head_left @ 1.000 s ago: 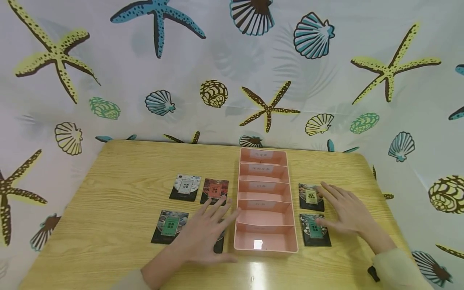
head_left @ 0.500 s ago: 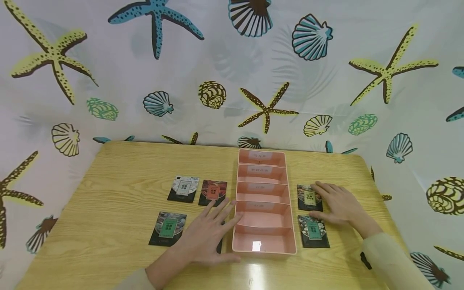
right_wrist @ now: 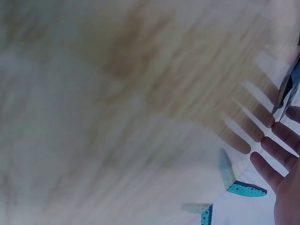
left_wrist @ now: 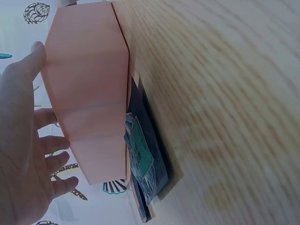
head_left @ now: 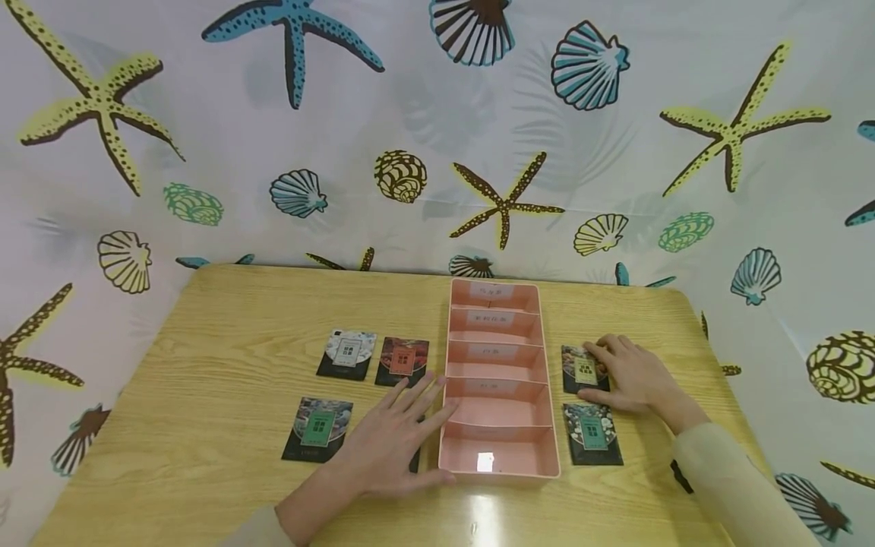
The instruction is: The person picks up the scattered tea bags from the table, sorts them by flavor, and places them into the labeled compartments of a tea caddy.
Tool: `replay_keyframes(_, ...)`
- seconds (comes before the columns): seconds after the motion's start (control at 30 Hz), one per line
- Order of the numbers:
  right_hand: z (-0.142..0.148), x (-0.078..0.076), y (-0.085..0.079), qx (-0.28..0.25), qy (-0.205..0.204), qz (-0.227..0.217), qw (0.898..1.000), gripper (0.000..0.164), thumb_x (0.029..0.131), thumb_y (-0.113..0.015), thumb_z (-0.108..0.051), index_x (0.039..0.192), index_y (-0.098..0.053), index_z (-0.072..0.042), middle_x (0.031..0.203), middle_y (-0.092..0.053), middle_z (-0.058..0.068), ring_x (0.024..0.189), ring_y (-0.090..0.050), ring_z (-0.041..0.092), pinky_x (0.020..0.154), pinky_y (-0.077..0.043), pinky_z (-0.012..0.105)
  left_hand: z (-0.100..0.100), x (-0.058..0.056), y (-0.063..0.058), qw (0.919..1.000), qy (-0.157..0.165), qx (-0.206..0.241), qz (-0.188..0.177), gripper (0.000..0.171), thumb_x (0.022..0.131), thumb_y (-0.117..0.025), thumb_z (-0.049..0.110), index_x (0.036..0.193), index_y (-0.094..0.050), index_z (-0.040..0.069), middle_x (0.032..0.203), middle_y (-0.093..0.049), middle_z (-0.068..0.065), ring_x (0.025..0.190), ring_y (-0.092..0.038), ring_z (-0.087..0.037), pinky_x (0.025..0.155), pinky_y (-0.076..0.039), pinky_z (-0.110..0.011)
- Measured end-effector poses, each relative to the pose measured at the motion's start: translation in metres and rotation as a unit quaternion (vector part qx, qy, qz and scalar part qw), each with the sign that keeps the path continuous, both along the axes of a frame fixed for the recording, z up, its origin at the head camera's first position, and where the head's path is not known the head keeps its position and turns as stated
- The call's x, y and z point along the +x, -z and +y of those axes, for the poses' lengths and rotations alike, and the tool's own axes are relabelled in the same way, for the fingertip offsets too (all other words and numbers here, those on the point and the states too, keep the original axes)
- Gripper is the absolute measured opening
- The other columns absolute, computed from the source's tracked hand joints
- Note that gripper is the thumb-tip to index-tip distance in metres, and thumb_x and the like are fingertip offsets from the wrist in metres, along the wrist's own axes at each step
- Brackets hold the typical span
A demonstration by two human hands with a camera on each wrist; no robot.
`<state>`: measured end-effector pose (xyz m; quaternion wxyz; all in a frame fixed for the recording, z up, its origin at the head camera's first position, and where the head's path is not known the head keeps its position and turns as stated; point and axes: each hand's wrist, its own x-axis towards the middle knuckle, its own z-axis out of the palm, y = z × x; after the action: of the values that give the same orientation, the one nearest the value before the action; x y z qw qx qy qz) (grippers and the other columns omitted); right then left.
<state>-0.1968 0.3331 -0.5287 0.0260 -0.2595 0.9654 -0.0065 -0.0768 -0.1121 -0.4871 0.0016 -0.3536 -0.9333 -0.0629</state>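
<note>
A pink divided box (head_left: 499, 475) stands mid-table, with paper labels inside several compartments. My left hand (head_left: 390, 448) is spread beside its left wall, fingertips near the rim, and partly covers a dark tea sachet (head_left: 415, 461). In the left wrist view, a green-labelled tea sachet (left_wrist: 142, 147) lies along the box wall. My right hand (head_left: 636, 376) reaches over the right edge of a yellow-labelled tea sachet (head_left: 576, 380), fingertips on its upper part and thumb by its lower corner. In the right wrist view its fingers are extended beside a dark sachet edge (right_wrist: 291, 84). A teal-labelled tea sachet (head_left: 593, 437) lies just nearer.
Left of the box lie a white tea sachet (head_left: 346, 354), a red one (head_left: 402, 361) and a green-labelled one (head_left: 317, 429). A small black object (head_left: 680, 477) shows by the right sleeve. A patterned curtain (head_left: 437, 114) borders the wooden table (head_left: 225, 380).
My right hand has moved left and drawn its fingers and thumb in to the yellow-labelled sachet. My left hand has stayed nearly still, and the sachets keep their places.
</note>
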Motion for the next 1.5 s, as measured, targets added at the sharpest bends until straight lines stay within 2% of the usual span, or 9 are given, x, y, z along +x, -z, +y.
replay_keyframes(0.13,0.0,-0.004,0.0,0.005,-0.003,0.004,1.0,0.093,0.087,-0.068,-0.075,0.151,-0.057,-0.009,0.126,-0.06,0.012,0.096,-0.055,0.021,0.079,-0.052,0.043,0.0,-0.001,-0.001,1.0,-0.001,0.001,-0.002,0.094,0.092,-0.05,0.084,0.165,-0.04,0.024,0.176,-0.026,-0.011,0.165,-0.024,-0.033,0.13,-0.033,-0.057)
replay_keyframes(0.33,0.0,-0.01,-0.001,0.008,-0.005,0.006,1.0,0.093,0.084,-0.069,-0.077,0.147,-0.061,-0.01,0.112,-0.059,0.007,0.087,-0.048,0.016,0.072,-0.043,0.034,0.0,-0.001,0.0,1.0,0.0,0.007,0.007,0.094,0.092,-0.052,0.083,0.165,-0.04,0.024,0.175,-0.028,-0.012,0.163,-0.028,-0.034,0.129,-0.034,-0.057)
replay_keyframes(0.43,0.001,-0.011,-0.001,0.006,-0.003,0.008,1.0,0.094,0.082,-0.07,-0.078,0.145,-0.061,-0.01,0.108,-0.058,0.005,0.085,-0.046,0.015,0.071,-0.041,0.033,0.0,-0.001,0.001,0.9999,-0.001,0.01,0.006,0.093,0.092,-0.054,0.081,0.165,-0.04,0.024,0.175,-0.028,-0.011,0.163,-0.028,-0.034,0.129,-0.033,-0.057)
replay_keyframes(0.6,0.001,-0.011,-0.005,0.005,0.002,0.023,1.0,0.092,0.081,-0.072,-0.079,0.142,-0.065,-0.01,0.105,-0.059,0.005,0.083,-0.048,0.016,0.072,-0.045,0.036,0.001,-0.002,0.002,0.9999,-0.002,0.015,-0.004,0.093,0.092,-0.055,0.081,0.165,-0.039,0.025,0.176,-0.027,-0.011,0.164,-0.027,-0.035,0.129,-0.032,-0.059)
replay_keyframes(0.87,-0.002,-0.016,-0.015,-0.023,-0.021,0.08,0.996,0.073,0.079,-0.083,-0.066,0.124,-0.074,-0.01,0.095,-0.06,0.004,0.078,-0.051,0.017,0.069,-0.05,0.037,0.001,-0.002,0.002,0.9999,-0.002,0.012,-0.002,0.093,0.093,-0.052,0.081,0.165,-0.038,0.026,0.176,-0.027,-0.011,0.164,-0.026,-0.033,0.13,-0.032,-0.058)
replay_keyframes(1.07,-0.003,-0.016,-0.018,-0.034,-0.052,0.13,0.99,0.058,0.079,-0.087,-0.057,0.113,-0.078,-0.01,0.086,-0.058,0.002,0.073,-0.05,0.016,0.064,-0.048,0.035,0.001,-0.003,0.003,0.9999,0.001,0.013,0.0,0.093,0.093,-0.052,0.082,0.165,-0.04,0.025,0.175,-0.029,-0.01,0.163,-0.029,-0.034,0.128,-0.035,-0.058)
replay_keyframes(1.33,-0.004,-0.014,-0.017,-0.061,-0.097,0.191,0.975,0.018,0.088,-0.084,-0.026,0.097,-0.077,-0.013,0.081,-0.057,0.001,0.069,-0.045,0.014,0.058,-0.041,0.029,0.0,-0.001,0.001,0.9998,0.002,0.018,-0.011,0.091,0.094,-0.052,0.08,0.164,-0.042,0.024,0.175,-0.03,-0.01,0.163,-0.028,-0.034,0.129,-0.034,-0.059)
replay_keyframes(1.5,-0.007,-0.017,-0.019,-0.076,-0.111,0.214,0.968,0.01,0.09,-0.082,-0.02,0.092,-0.076,-0.013,0.079,-0.057,0.001,0.066,-0.043,0.014,0.057,-0.039,0.029,0.0,-0.001,0.001,0.9998,-0.001,0.018,-0.007,0.09,0.094,-0.052,0.08,0.164,-0.042,0.024,0.175,-0.03,-0.01,0.163,-0.028,-0.034,0.129,-0.034,-0.058)
